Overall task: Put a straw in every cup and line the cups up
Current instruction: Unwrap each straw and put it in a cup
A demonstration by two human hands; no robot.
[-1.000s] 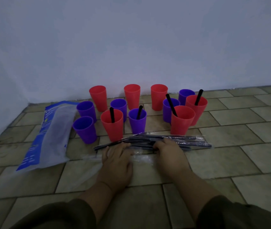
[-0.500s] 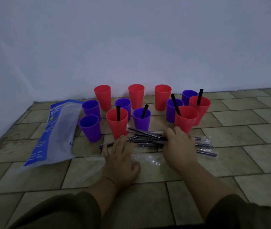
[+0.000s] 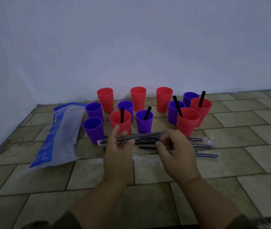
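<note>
Several red and purple cups stand on the tiled floor near the wall. Black straws stick out of a front red cup (image 3: 120, 121), a purple cup (image 3: 144, 121), another red cup (image 3: 188, 120) and the far right red cup (image 3: 201, 107). Three red cups at the back, such as the middle one (image 3: 138, 98), and purple cups at the left (image 3: 93, 129) hold none. My left hand (image 3: 117, 151) and right hand (image 3: 175, 151) together hold a wrapped black straw (image 3: 138, 137) level above the floor. More wrapped straws (image 3: 200, 145) lie below and to the right.
A blue and clear plastic bag (image 3: 60, 134) lies flat at the left of the cups. A crumpled clear wrapper (image 3: 146, 158) rests on the tiles under my hands. The white wall runs right behind the cups and along the left side.
Both hands lifted off the straw pile on the floor and now hold one wrapped straw between them in the air. The pile shifted slightly to the right.
</note>
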